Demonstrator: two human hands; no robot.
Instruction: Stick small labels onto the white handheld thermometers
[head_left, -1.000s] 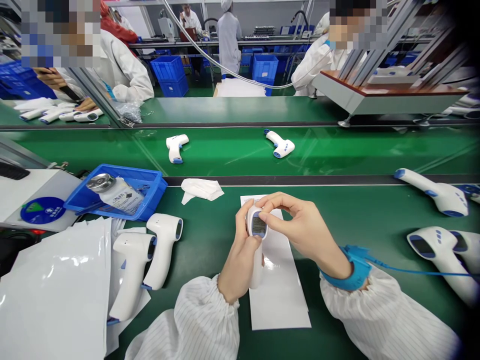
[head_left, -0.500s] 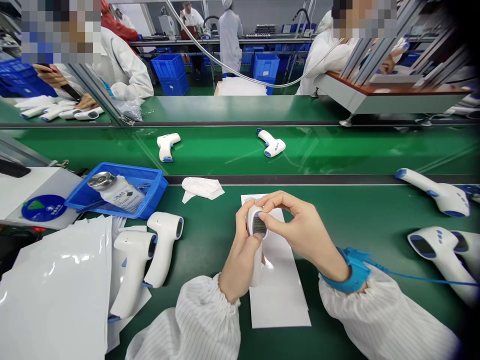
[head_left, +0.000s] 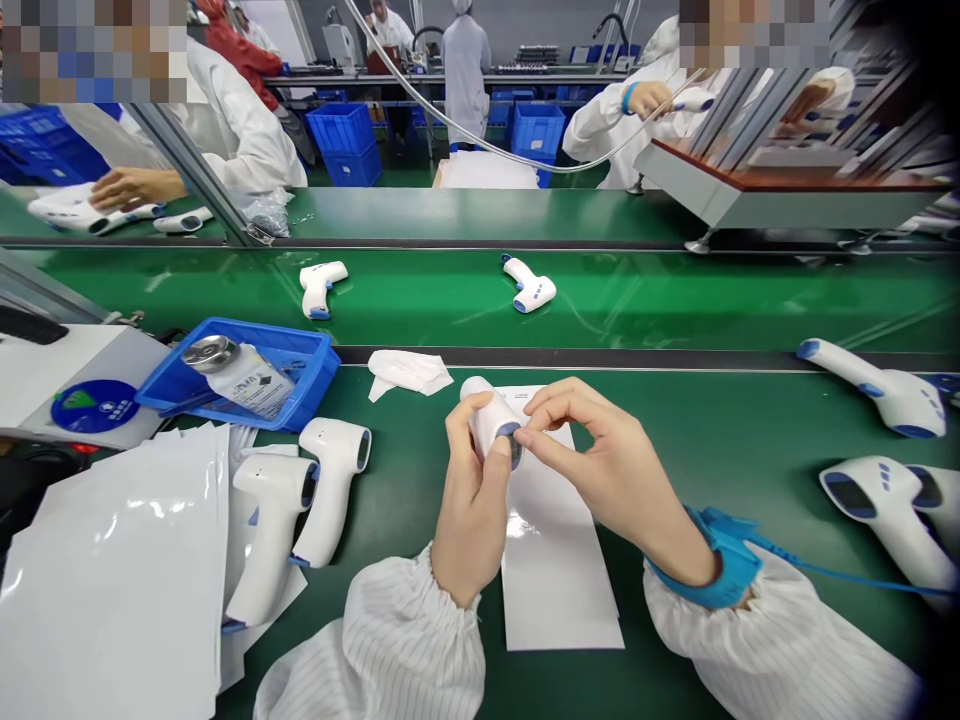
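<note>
My left hand [head_left: 476, 500] grips a white infrared thermometer [head_left: 489, 420], which is tilted with its blue-rimmed end toward my right hand. Its display is turned away and hidden. The thumb and fingertips of my right hand [head_left: 600, 465] pinch that blue-rimmed end. A white sheet [head_left: 559, 590] lies under both hands. Left of them, several white thermometers such as one [head_left: 334, 490] lie on the green bench. More rest to the right, including one [head_left: 877, 500]. A blue strap [head_left: 724, 560] circles my right wrist, with its cord running right.
A blue tray [head_left: 300, 375] holding a bottle sits at the back left, and white plastic bags [head_left: 112, 570] lie at the front left. A white cloth [head_left: 409, 372] rests nearby. Two thermometers lie on the green belt [head_left: 637, 300]. Co-workers in white work beyond it.
The thermometer has turned in my hands, hiding its display and tilting its blue-rimmed end toward my right fingers. My right hand's pinch has shifted to that end.
</note>
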